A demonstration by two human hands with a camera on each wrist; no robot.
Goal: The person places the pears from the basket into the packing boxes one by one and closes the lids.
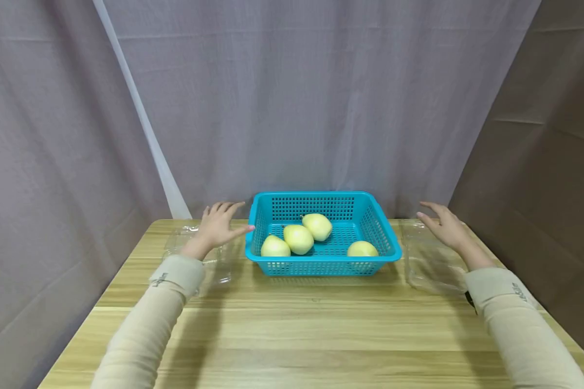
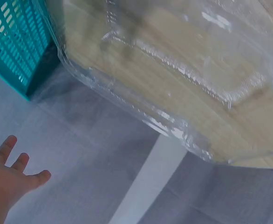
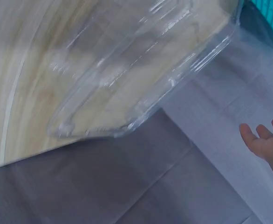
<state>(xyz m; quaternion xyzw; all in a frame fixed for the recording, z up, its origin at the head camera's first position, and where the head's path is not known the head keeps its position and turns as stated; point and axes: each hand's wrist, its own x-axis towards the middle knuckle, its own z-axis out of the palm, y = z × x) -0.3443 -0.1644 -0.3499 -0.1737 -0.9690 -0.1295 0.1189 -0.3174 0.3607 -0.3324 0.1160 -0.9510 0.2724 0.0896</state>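
Observation:
A blue-green plastic basket (image 1: 323, 266) stands at the back of the table, holding several pale yellow pears (image 1: 298, 239). Three of them lie together at its left, and a single pear (image 1: 362, 249) rests at the front right. My left hand (image 1: 218, 224) hovers over a clear plastic container (image 2: 169, 70) left of the basket, fingers spread and holding nothing. On the other side, my right hand (image 1: 445, 227) is held above a second clear plastic container (image 3: 127, 88), its fingers extended and apart from the basket.
The wooden table (image 1: 316, 335) reaches back to a grey curtain (image 1: 302, 108). A brown cloth wall (image 1: 540, 178) closes the right side. A white strip (image 2: 150, 182) runs down the curtain behind the left container.

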